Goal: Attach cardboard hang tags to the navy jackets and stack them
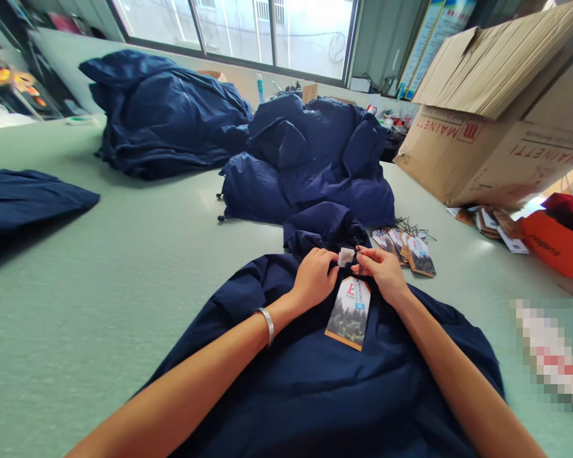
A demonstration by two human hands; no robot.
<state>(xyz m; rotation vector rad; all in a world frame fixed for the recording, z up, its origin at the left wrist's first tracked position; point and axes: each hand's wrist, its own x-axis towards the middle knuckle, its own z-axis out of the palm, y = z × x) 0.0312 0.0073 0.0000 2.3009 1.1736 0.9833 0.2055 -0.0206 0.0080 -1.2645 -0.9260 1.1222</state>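
Note:
A navy hooded jacket (pixel 286 394) lies spread on the table in front of me, its hood (pixel 321 226) pointing away. At its neck a small white label (pixel 346 257) shows between my hands. My left hand (pixel 316 277) is closed on the collar fabric at the label's left edge. On the other side, my right hand (pixel 382 272) pinches the black string of a hang tag. That hang tag (pixel 348 313), printed with a forest and a red logo, dangles flat over the jacket below my fingers. The string's exact path at the label is partly hidden by the fingers.
Beyond the hood sits a pile of navy jackets (pixel 310 152), with another navy heap (pixel 167 114) behind it. Several strung hang tags (pixel 413 251) lie right of my hands. A large cardboard box (pixel 487 152) and an orange item (pixel 558 245) stand at right. Navy fabric (pixel 23 200) lies left.

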